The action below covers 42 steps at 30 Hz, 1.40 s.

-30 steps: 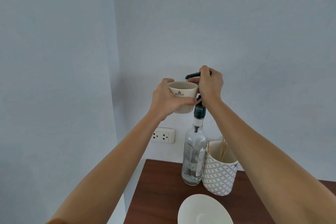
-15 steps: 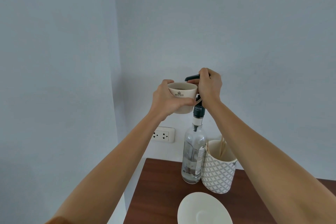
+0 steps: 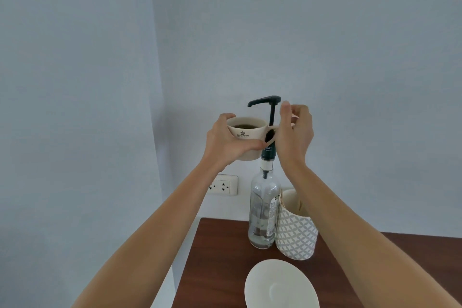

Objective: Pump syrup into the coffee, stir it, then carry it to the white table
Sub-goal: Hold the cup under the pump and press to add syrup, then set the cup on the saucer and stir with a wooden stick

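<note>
A cream coffee cup (image 3: 246, 132) with dark coffee inside is held up in the air by my left hand (image 3: 225, 142), just under the spout of the dark pump (image 3: 265, 102). The pump head stands raised on the clear glass syrup bottle (image 3: 263, 210), which rests on the brown table. My right hand (image 3: 296, 132) is just right of the pump stem, off the pump head, fingers loosely curled with nothing in them. The cup's handle points toward my right hand.
A patterned white-and-grey holder (image 3: 296, 235) with wooden stir sticks stands right of the bottle. A white saucer (image 3: 281, 285) lies near the front edge of the brown table (image 3: 217, 265). A wall socket (image 3: 223, 185) is behind, and walls close in on the left and back.
My right hand has come off the pump head and shifted right, and the pump head has risen. The cup has stayed under the spout in my left hand.
</note>
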Each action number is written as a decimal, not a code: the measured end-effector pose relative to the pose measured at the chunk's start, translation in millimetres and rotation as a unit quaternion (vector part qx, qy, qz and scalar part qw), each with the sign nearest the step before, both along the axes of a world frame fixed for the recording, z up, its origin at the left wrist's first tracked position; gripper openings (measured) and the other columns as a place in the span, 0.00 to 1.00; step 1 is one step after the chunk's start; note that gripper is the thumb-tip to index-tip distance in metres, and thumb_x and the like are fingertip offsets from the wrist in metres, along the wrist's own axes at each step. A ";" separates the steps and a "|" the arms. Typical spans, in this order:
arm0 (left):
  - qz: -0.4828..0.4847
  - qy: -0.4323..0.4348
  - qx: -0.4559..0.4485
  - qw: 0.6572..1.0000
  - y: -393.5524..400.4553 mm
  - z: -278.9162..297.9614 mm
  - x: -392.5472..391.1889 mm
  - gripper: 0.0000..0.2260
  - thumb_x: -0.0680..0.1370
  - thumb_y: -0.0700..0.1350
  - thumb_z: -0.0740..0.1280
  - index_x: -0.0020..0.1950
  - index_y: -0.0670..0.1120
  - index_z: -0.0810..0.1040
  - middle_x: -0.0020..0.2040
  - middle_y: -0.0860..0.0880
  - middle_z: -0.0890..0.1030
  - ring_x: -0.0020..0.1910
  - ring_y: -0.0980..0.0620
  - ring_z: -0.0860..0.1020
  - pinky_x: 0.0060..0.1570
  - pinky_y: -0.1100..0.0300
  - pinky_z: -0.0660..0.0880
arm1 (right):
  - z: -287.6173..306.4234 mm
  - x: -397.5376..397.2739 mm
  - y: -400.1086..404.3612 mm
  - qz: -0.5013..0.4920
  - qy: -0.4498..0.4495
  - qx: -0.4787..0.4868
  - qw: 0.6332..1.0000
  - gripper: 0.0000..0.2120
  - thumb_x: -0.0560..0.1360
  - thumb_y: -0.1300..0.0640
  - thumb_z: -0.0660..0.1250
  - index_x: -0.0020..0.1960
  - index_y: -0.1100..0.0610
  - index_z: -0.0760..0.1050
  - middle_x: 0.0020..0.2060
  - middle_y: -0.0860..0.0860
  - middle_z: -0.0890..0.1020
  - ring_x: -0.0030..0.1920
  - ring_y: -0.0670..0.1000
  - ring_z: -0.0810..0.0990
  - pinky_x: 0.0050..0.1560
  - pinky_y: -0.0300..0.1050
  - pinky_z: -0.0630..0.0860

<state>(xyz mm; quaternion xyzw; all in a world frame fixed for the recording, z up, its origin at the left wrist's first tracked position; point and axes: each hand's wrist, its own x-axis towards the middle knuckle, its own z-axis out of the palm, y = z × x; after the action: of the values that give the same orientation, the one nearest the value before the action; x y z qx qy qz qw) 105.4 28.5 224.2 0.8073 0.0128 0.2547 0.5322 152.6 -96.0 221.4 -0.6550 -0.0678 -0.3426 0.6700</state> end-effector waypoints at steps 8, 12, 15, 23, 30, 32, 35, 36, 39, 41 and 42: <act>-0.038 0.004 -0.008 0.999 -10.2 -29.9 -26.4 0.43 0.60 0.48 0.85 0.71 0.49 0.70 0.58 0.53 0.79 0.57 0.52 0.79 0.48 0.64 0.76 | -43.3 -31.6 -18.8 0.122 0.058 -0.047 0.990 0.19 0.82 0.49 0.59 0.48 0.61 0.81 0.39 0.59 0.84 0.38 0.49 0.78 0.42 0.49 0.77; -0.072 0.010 -0.003 0.997 -19.0 -58.7 -39.3 0.44 0.60 0.48 0.85 0.72 0.49 0.68 0.60 0.52 0.80 0.58 0.53 0.79 0.52 0.63 0.77 | -68.9 -42.9 -29.7 0.169 0.106 -0.036 0.979 0.19 0.83 0.53 0.55 0.49 0.60 0.83 0.34 0.50 0.81 0.37 0.48 0.77 0.43 0.51 0.74; -0.108 0.017 -0.021 0.994 -27.3 -90.9 -50.3 0.46 0.61 0.47 0.85 0.74 0.49 0.65 0.60 0.52 0.80 0.61 0.53 0.80 0.60 0.58 0.78 | -92.0 -56.7 -41.9 0.191 0.141 -0.003 0.971 0.17 0.83 0.58 0.55 0.52 0.60 0.83 0.40 0.54 0.85 0.43 0.51 0.82 0.47 0.51 0.77; -0.195 0.067 -0.040 0.978 -52.6 -182.8 -77.2 0.41 0.67 0.41 0.82 0.74 0.50 0.62 0.65 0.50 0.76 0.66 0.57 0.76 0.66 0.62 0.73 | -171.8 -88.7 -72.6 0.203 0.242 0.093 0.944 0.18 0.81 0.62 0.57 0.47 0.53 0.85 0.45 0.52 0.88 0.50 0.54 0.85 0.51 0.53 0.81; -0.219 0.091 -0.034 0.971 -58.3 -234.7 -88.3 0.38 0.68 0.40 0.82 0.73 0.48 0.67 0.64 0.61 0.75 0.66 0.62 0.74 0.62 0.72 0.70 | -224.4 -102.6 -82.1 0.167 0.266 0.094 0.945 0.19 0.79 0.65 0.59 0.44 0.50 0.86 0.46 0.53 0.88 0.54 0.59 0.84 0.57 0.57 0.79; -0.221 0.094 -0.030 0.970 -58.0 -243.2 -88.8 0.38 0.68 0.42 0.82 0.72 0.50 0.67 0.67 0.55 0.75 0.68 0.59 0.74 0.63 0.72 0.70 | -232.7 -105.7 -83.5 0.160 0.269 0.093 0.945 0.19 0.80 0.66 0.59 0.44 0.51 0.86 0.45 0.53 0.88 0.52 0.58 0.84 0.52 0.52 0.80; -0.217 0.102 -0.023 0.971 -57.6 -252.4 -89.0 0.38 0.66 0.43 0.83 0.70 0.57 0.68 0.68 0.55 0.75 0.68 0.59 0.74 0.64 0.69 0.71 | -241.1 -108.7 -84.2 0.159 0.275 0.088 0.944 0.18 0.81 0.66 0.57 0.48 0.55 0.85 0.45 0.52 0.88 0.50 0.55 0.84 0.47 0.46 0.79; -0.214 0.103 -0.020 0.971 -57.4 -254.6 -89.4 0.38 0.66 0.44 0.83 0.70 0.59 0.68 0.68 0.56 0.75 0.69 0.59 0.74 0.65 0.67 0.71 | -244.2 -108.5 -84.3 0.160 0.276 0.084 0.944 0.18 0.81 0.66 0.57 0.49 0.56 0.84 0.45 0.51 0.88 0.50 0.54 0.85 0.48 0.46 0.79; -0.210 0.105 -0.014 0.972 -56.9 -261.5 -91.2 0.38 0.66 0.45 0.83 0.70 0.58 0.69 0.69 0.57 0.75 0.70 0.58 0.74 0.69 0.58 0.71 | -251.8 -108.1 -84.5 0.159 0.279 0.069 0.945 0.17 0.81 0.66 0.57 0.50 0.56 0.85 0.47 0.50 0.88 0.52 0.53 0.85 0.52 0.47 0.80; -0.204 0.107 -0.013 0.973 -56.6 -264.4 -92.1 0.39 0.65 0.48 0.83 0.71 0.57 0.69 0.69 0.57 0.75 0.71 0.56 0.73 0.72 0.51 0.71 | -255.1 -108.5 -84.3 0.162 0.281 0.071 0.943 0.17 0.82 0.65 0.57 0.51 0.56 0.84 0.47 0.50 0.88 0.52 0.53 0.85 0.53 0.47 0.80; -0.200 0.107 -0.011 0.974 -56.3 -265.4 -92.0 0.39 0.65 0.50 0.83 0.71 0.57 0.69 0.70 0.57 0.75 0.71 0.54 0.73 0.72 0.48 0.71 | -255.0 -109.1 -84.2 0.165 0.282 0.073 0.942 0.17 0.82 0.65 0.57 0.51 0.56 0.84 0.47 0.50 0.88 0.52 0.53 0.84 0.52 0.45 0.80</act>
<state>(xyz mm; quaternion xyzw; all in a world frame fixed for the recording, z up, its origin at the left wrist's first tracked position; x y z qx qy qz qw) 13.4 -27.8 -41.2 0.8104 -0.0891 0.0549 0.5764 43.5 -180.2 -33.6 -0.6537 0.0422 -0.0324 0.7549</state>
